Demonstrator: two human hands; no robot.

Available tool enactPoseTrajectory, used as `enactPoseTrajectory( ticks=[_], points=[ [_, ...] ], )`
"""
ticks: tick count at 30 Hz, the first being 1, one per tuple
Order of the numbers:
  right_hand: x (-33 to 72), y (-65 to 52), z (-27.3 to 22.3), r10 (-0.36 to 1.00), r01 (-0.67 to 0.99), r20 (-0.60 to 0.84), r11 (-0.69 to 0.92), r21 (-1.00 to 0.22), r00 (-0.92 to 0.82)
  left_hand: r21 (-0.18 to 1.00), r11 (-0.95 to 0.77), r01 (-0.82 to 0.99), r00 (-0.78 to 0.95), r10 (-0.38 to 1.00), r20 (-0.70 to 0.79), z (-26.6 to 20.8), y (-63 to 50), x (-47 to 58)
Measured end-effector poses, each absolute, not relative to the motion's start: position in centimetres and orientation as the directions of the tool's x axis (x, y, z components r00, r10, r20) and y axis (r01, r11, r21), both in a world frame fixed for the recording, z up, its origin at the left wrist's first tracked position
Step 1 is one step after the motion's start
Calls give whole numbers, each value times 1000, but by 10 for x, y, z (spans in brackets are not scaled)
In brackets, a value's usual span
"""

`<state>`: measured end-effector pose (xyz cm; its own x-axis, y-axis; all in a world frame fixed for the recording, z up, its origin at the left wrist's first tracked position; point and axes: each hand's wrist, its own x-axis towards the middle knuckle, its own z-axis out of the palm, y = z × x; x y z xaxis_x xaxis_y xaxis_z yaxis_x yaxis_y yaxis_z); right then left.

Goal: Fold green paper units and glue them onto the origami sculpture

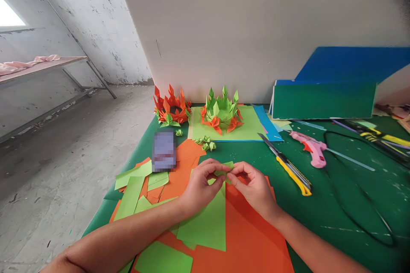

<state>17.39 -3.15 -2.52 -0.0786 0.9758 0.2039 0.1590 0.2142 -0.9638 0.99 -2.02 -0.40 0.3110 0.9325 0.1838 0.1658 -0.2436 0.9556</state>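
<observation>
My left hand [206, 181] and my right hand [251, 183] meet over the middle of the table, both pinching a small piece of green paper [229, 165]. Fingers cover most of that piece, so its folds are hard to see. Beneath my hands lie a green paper sheet [205, 226] and a large orange paper sheet [253, 239]. Just beyond them sit several small folded green paper pieces [206, 143]. Farther back stand an orange folded-paper crown [171, 108] with green pieces at its base and a green folded-paper crown [222, 108] trimmed with orange flowers.
A yellow utility knife [290, 168] and a pink glue gun [312, 147] with a black cord lie at right. On the left, a blurred phone-like object [164, 150] rests among paper scraps [131, 194]. A white board [224, 42] and a green panel [325, 100] stand behind.
</observation>
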Motion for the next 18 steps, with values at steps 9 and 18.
enactPoseTrajectory(
  ticks=[9,18],
  points=[
    [173,-31,-30,976,95,214,218,-971,-50,969,-208,133,310,937,159,-5,-22,10],
    [174,-29,-30,985,-37,155,152,-988,-74,972,-216,92,321,930,176,-10,-21,12]
  ],
)
